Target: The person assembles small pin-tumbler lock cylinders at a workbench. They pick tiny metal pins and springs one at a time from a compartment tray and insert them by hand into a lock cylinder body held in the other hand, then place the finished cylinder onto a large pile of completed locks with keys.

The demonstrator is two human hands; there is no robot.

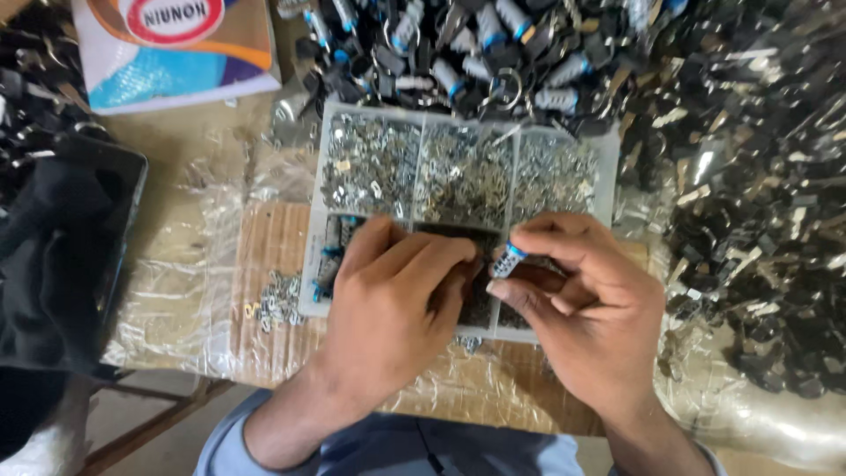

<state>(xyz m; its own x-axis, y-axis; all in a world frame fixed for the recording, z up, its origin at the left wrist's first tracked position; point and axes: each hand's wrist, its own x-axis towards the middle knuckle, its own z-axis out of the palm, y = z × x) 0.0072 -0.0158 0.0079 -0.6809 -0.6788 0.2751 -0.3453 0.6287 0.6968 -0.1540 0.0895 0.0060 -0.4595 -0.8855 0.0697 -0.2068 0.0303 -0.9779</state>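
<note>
My right hand pinches a small grey cylinder with a blue band between thumb and forefinger. My left hand is curled beside it, its fingertips meeting the cylinder's lower end; what they hold is hidden. Both hands hover over the near row of a clear compartment tray. The tray's far compartments hold several small shiny metal parts. A near-left compartment holds grey and blue cylinders.
A heap of grey-blue cylinders with rings and black parts lies behind the tray. Black and silver pieces pile up at right. A printed bag sits at far left, a dark tray left. Loose metal bits rest on cardboard.
</note>
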